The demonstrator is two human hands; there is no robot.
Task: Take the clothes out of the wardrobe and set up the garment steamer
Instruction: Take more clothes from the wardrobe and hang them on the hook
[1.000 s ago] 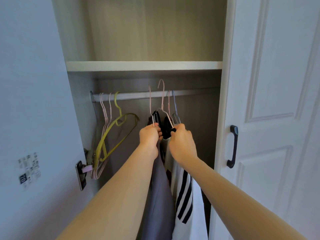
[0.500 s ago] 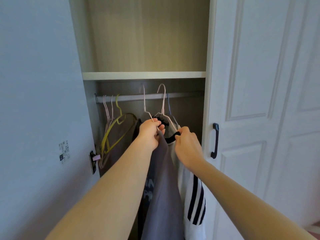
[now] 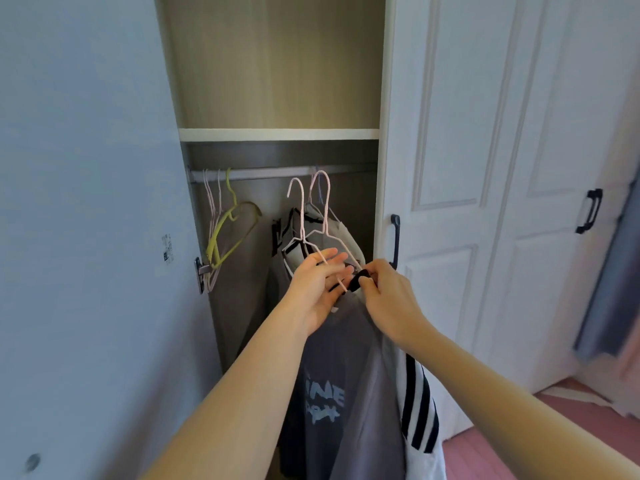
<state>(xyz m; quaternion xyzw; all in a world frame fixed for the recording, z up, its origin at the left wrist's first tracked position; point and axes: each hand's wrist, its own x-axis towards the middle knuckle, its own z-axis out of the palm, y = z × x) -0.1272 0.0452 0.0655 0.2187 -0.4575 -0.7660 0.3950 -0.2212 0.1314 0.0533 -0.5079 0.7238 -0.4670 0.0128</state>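
The left hand (image 3: 320, 289) lay with fingers nearly straight under the pink wire hangers (image 3: 313, 216), whose hooks hung clear below the wardrobe's metal rail (image 3: 266, 173). The right hand (image 3: 388, 299) pinched the black collar of the grey printed T-shirt (image 3: 332, 393). A white garment with black stripes (image 3: 419, 417) hung just right. Empty yellow and pink hangers (image 3: 225, 233) remained at the rail's left end. A white panelled door (image 3: 450, 168) stood right; pink flooring (image 3: 519, 445) lay below.

Two bare forearms, no sleeves, watch or rings in view; left hand (image 3: 317, 285) and right hand (image 3: 389, 299) ungloved.
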